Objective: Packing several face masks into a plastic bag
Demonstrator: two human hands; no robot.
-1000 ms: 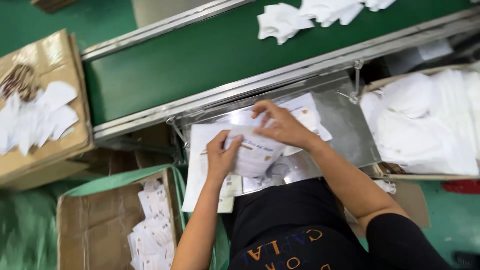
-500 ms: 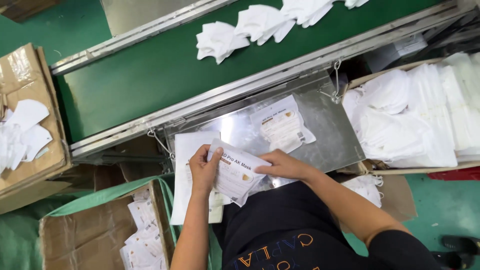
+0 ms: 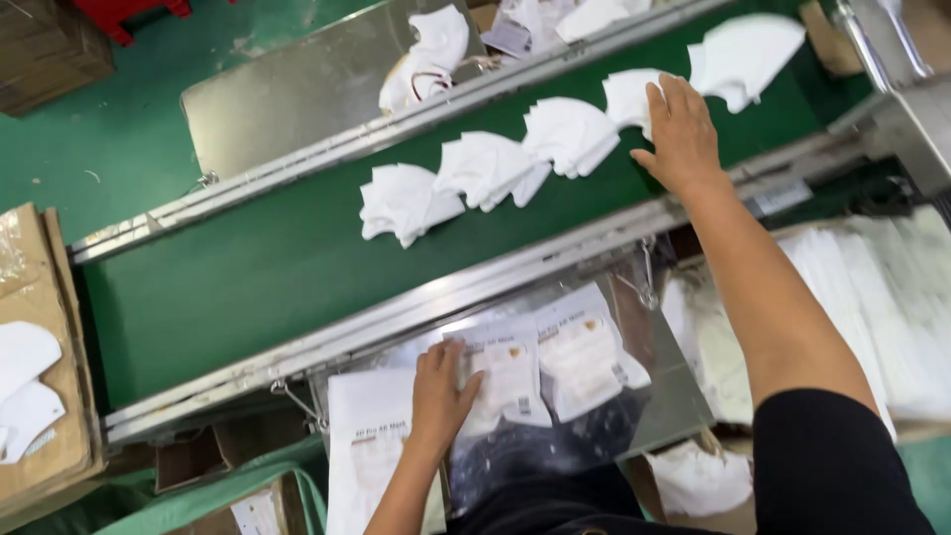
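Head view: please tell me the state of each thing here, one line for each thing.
Right hand: stretched out flat, fingers on a white mask on the belt.
Left hand: palm down on a bagged mask.
Green conveyor belt: carries a row of loose folded masks.
Steel tray: holds sealed packets.
Cardboard box: open, white masks inside.

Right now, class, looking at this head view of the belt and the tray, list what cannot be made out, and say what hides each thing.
- Fingertips of the right hand: whether they grip the white mask or only touch it is unclear.
- Pouch under the left hand: partly covered by the palm.
- Stack of white sheets, right: cut off by the frame edge and the arm.
- Cardboard box, left: cut off by the edge.
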